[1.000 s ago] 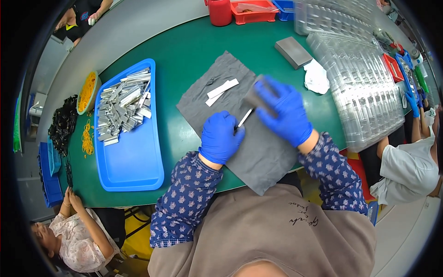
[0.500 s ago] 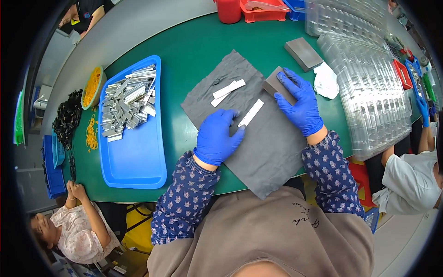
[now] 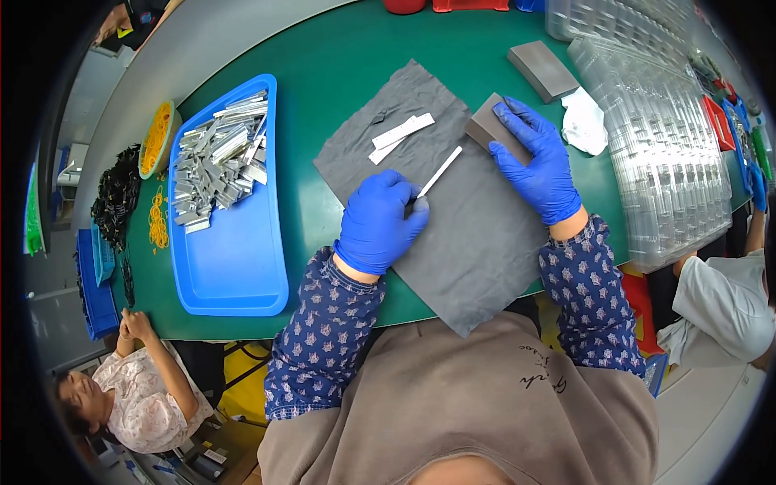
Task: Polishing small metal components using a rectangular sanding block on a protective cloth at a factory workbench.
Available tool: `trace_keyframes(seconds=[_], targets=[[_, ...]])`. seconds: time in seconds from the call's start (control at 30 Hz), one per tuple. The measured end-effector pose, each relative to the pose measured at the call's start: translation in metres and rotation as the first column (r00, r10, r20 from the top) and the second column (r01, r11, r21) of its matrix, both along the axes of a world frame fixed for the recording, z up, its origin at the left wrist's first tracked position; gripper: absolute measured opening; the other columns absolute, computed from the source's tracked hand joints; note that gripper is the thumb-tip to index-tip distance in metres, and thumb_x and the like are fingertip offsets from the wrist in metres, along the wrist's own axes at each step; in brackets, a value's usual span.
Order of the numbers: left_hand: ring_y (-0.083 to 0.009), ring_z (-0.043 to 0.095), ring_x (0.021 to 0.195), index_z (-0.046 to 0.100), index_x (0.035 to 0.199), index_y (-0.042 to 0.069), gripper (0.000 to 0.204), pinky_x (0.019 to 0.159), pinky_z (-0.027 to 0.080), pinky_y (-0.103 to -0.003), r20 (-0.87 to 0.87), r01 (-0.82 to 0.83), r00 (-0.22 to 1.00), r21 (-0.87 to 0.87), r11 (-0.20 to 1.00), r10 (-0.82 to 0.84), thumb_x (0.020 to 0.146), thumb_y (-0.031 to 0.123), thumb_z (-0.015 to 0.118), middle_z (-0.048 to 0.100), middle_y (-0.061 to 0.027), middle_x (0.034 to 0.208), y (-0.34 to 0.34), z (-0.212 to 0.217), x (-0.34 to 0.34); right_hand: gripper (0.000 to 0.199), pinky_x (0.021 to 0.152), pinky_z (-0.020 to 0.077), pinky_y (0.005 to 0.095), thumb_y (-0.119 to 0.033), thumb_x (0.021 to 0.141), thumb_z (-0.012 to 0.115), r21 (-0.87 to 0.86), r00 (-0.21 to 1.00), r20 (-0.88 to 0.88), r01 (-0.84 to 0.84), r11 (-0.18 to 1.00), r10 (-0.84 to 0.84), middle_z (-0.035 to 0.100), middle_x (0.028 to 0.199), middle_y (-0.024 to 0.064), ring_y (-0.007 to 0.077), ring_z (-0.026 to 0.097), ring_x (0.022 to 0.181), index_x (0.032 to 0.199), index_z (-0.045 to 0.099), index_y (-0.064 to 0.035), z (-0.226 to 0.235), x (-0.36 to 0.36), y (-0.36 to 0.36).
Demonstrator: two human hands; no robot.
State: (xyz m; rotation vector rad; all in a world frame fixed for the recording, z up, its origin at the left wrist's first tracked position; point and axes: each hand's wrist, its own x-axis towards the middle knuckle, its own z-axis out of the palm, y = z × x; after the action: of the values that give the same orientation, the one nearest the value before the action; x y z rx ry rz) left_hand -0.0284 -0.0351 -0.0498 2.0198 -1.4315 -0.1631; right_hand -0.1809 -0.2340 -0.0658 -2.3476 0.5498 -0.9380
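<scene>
My left hand, in a blue glove, pinches one end of a thin metal strip between thumb and fingers. The strip is turned on edge, so only a narrow pale side shows. In my gloved right hand is a grey sanding block, held to the right of the strip and apart from it. Both hands are over a dark grey cloth. Beyond my left hand, two flat silvery strips lie crossed on the cloth.
A blue tray on the left holds many metal pieces. Past it are a bowl of yellow bands and a black bundle. A second grey block, white crumpled wipe and clear plastic trays stand right. Other people sit at both sides.
The strip in my left hand has turned from its flat face onto its edge. My right hand still holds the block, slightly farther right. The whole view has shifted a little.
</scene>
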Motion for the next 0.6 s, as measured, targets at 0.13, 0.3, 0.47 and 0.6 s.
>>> trace_keyframes(seconds=[0.13,0.3,0.47,0.6], targets=[[-0.0312,0.058,0.075,0.064,0.077,0.005,0.013,0.066,0.048,-0.042,0.019,0.006,1.0,-0.021,1.0,-0.006,0.077,0.018,0.068,0.058,-0.0106,0.079,0.001,-0.004,0.0,0.05,0.104,0.0405,0.0363,-0.013,0.079,0.072,-0.009,1.0,-0.028,0.01,1.0,-0.01,0.054,0.133,0.0148,0.0284,0.053,0.119,0.128,0.06,-0.0104,0.001,-0.001,0.001],[-0.0318,0.057,0.075,0.063,0.077,0.006,0.013,0.066,0.047,-0.042,-0.097,-0.008,0.995,0.041,0.999,0.012,0.077,0.018,0.068,0.056,-0.0108,0.079,0.0,-0.011,0.002,0.056,0.098,0.0416,0.0419,-0.019,0.081,0.069,-0.26,0.99,-0.131,0.012,0.965,-0.048,0.05,0.136,0.0196,0.0343,0.053,0.116,0.135,0.053,-0.0119,0.026,0.003,0.032],[-0.0277,0.059,0.064,0.064,0.074,0.004,0.015,0.058,0.047,-0.037,-0.036,0.021,0.999,-0.111,0.994,-0.025,0.076,0.016,0.072,0.058,-0.0102,0.072,0.003,-0.016,0.004,0.059,0.089,0.0433,0.0437,-0.027,0.08,0.063,-0.438,0.908,-0.418,-0.227,0.87,0.026,0.043,0.142,0.0168,0.0391,0.053,0.106,0.137,0.05,-0.0197,0.03,0.014,0.074],[-0.0282,0.059,0.064,0.064,0.073,0.004,0.015,0.058,0.047,-0.038,-0.015,0.013,1.0,-0.113,0.994,-0.014,0.076,0.016,0.071,0.059,-0.0104,0.073,-0.005,-0.013,0.001,0.059,0.085,0.0442,0.045,-0.028,0.081,0.062,-0.455,0.878,-0.438,-0.031,0.89,-0.193,0.042,0.143,0.0159,0.0374,0.053,0.1,0.138,0.049,-0.0201,0.027,0.022,0.037]])
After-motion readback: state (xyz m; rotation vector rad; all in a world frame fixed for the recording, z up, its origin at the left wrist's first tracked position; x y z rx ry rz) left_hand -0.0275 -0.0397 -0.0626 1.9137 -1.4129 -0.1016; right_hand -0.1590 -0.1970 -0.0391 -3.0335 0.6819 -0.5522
